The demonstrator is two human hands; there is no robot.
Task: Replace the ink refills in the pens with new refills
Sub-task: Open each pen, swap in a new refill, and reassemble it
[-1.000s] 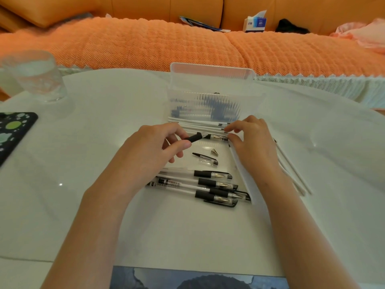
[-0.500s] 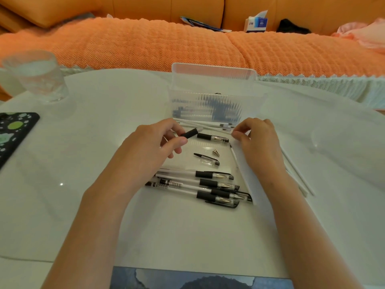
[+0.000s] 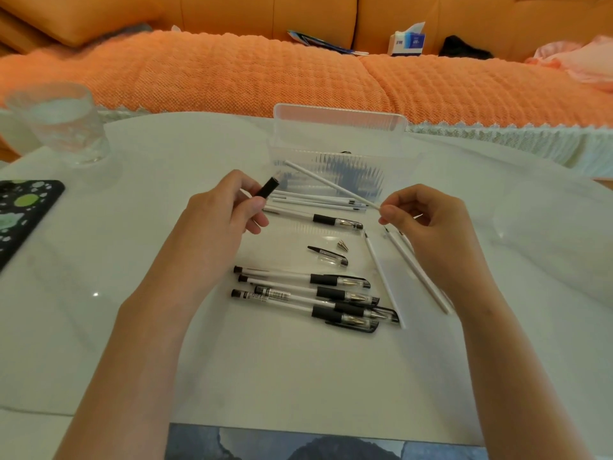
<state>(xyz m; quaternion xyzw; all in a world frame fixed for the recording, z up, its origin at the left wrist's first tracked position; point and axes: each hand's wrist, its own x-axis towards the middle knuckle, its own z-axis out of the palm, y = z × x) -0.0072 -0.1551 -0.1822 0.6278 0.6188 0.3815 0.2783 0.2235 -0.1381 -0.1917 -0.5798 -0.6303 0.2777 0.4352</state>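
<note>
My left hand (image 3: 222, 210) holds a pen barrel, of which only the black grip end (image 3: 266, 188) shows past the fingers. My right hand (image 3: 428, 220) pinches the near end of a thin white refill (image 3: 331, 184), which slants up and left in the air toward the barrel. Between the hands one capless pen (image 3: 318, 218) lies on the white table (image 3: 166, 327). A loose metal tip (image 3: 342, 245) and a clear cap (image 3: 330, 256) lie nearer me. Several capped pens (image 3: 308, 295) lie in a bunch below them. Loose white refills (image 3: 414, 270) lie under my right wrist.
A clear plastic box (image 3: 338, 141) with its lid up stands behind the hands, refills (image 3: 315, 199) lying at its front. A glass of water (image 3: 59, 122) stands far left, a dark spotted phone case (image 3: 23, 214) at the left edge. An orange sofa runs behind.
My right hand has lifted a white refill off the table and drawn back to the right. My left hand has raised the barrel, its black end now pointing up and right.
</note>
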